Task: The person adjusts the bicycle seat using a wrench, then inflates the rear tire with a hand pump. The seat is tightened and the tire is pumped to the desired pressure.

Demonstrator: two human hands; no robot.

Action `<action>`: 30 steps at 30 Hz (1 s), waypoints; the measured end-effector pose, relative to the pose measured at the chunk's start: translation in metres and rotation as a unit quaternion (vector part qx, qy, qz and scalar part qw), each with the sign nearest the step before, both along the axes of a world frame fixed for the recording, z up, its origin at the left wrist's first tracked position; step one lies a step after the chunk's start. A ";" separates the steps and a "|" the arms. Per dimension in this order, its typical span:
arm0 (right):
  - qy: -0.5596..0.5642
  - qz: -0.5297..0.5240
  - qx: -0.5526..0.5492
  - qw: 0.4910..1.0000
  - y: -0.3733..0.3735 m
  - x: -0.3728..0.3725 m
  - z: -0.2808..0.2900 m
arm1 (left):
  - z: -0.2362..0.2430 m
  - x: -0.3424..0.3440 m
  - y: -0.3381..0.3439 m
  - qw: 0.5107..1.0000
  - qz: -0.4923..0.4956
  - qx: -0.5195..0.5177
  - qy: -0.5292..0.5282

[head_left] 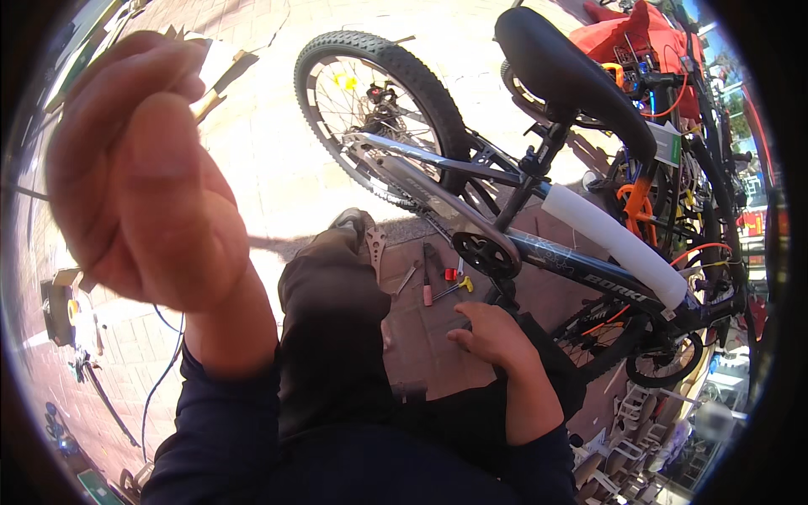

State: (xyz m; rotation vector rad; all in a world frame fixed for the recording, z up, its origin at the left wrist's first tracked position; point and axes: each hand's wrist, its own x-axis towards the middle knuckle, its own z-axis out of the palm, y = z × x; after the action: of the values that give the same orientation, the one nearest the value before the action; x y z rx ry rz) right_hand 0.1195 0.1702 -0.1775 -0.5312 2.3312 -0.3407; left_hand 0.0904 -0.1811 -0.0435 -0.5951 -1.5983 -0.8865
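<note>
A person seated on sunlit brick paving is raising the left hand (139,168) close to the camera, fingers curled into a loose fist; whether it is gripping anything I cannot tell. Lower, toward the centre, small hand tools (438,282) are lying on the paving. The right hand (497,337), fingers bent but closed on nothing, is resting over the knee just beneath the crank (486,252) of a dark mountain bike (581,265). The bike looks heavy and rigid; its frame tubes, one foam-wrapped, seem the firmest hold.

Looked down from head height, fisheye, onto a bicycle (539,227) close ahead. Caught brick paving (278,160) beyond.
</note>
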 end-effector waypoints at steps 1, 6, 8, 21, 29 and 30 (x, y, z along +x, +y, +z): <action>-0.004 -0.011 -0.004 1.000 0.001 0.004 0.001 | -0.026 0.001 -0.016 0.997 0.043 0.022 -0.056; -0.038 -0.050 0.016 0.998 -0.005 0.008 0.017 | -0.247 0.106 -0.096 0.730 0.235 0.123 -0.629; -0.043 -0.049 0.021 0.998 -0.001 0.008 0.013 | -0.343 0.184 -0.110 0.633 0.237 0.050 -0.735; -0.070 -0.049 0.066 0.994 0.015 0.040 -0.011 | -0.469 0.269 -0.011 0.617 0.034 -0.025 -0.786; -0.140 -0.046 0.109 0.983 0.005 0.043 0.004 | -0.440 0.249 0.002 0.545 -0.008 -0.178 -0.820; -0.136 -0.080 0.088 0.984 0.006 0.042 0.010 | -0.431 0.243 -0.003 0.505 -0.017 -0.188 -0.842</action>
State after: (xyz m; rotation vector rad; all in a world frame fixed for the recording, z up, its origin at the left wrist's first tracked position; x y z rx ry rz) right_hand 0.1615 0.1766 -0.1677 -0.1961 2.1168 -0.2597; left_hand 0.3334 -0.1841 -0.4747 0.2901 -3.6414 -1.1655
